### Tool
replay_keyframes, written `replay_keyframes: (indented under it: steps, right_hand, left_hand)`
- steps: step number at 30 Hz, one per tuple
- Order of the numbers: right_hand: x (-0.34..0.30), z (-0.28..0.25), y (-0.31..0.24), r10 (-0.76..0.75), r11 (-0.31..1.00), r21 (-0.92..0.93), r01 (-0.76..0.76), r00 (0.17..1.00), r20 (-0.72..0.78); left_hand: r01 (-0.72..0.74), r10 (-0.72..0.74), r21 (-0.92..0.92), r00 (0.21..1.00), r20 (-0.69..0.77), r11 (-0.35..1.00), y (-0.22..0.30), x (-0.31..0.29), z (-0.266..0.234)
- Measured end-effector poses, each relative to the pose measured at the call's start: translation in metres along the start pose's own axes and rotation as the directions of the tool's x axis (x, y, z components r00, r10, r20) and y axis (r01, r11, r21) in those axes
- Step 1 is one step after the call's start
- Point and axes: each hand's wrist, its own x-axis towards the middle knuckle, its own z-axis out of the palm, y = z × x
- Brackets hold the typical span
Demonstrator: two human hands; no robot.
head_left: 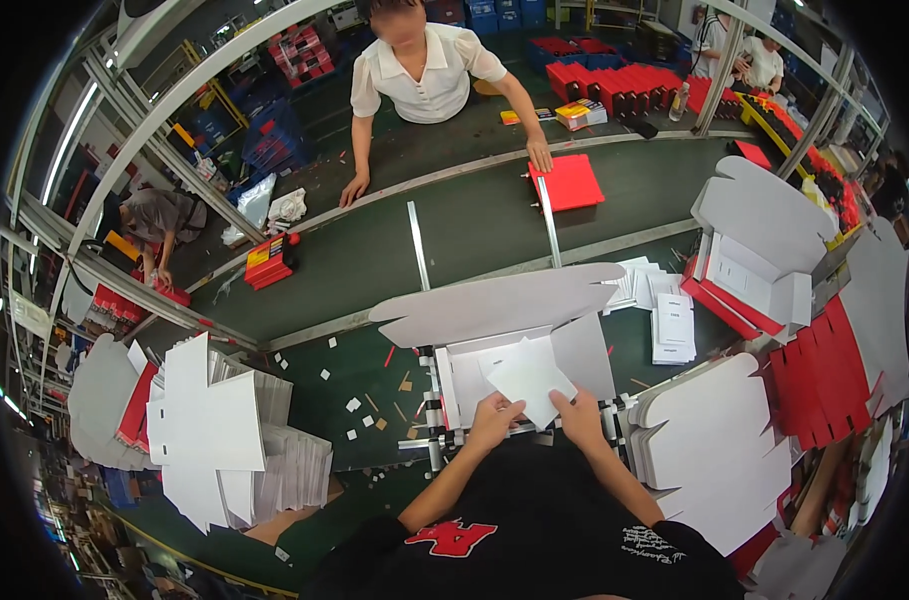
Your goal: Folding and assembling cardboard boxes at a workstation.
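Observation:
My left hand [494, 420] and my right hand [579, 418] both grip a white paper sheet [531, 380] by its near edges, thumbs on top. The sheet is tilted, over an open white cardboard box [461, 372] just in front of me. The box's wide lid [494, 303] stands raised on the far side. Around the box is a metal frame [433, 412] with black and silver clamps. Part of the box's inside is hidden behind the sheet and my hands.
Flat white box blanks [209, 410] pile up at left, more [714, 430] at right. White booklets [672, 325] and an open red-sided box [749, 275] lie right of the lid. Across the conveyor [474, 225], a co-worker's hand [539, 155] touches a red case [569, 183]. Paper scraps [353, 405] litter the green bench.

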Motion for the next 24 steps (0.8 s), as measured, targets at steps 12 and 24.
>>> replay_keyframes:
  steps: [12, 24]
  right_hand:
    - [0.020, -0.034, -0.007, -0.373, 0.479, -0.862, -0.165, 0.850, -0.370]
    - [0.024, -0.064, 0.017, -0.280, 0.879, -0.477, -0.008, 0.800, -0.530]
  left_hand:
    - [0.130, 0.609, 0.885, 0.681, -0.407, 0.447, -0.033, 0.017, -0.087]
    - [0.109, 0.434, 0.899, 0.847, -0.307, 0.423, -0.051, 0.047, -0.083]
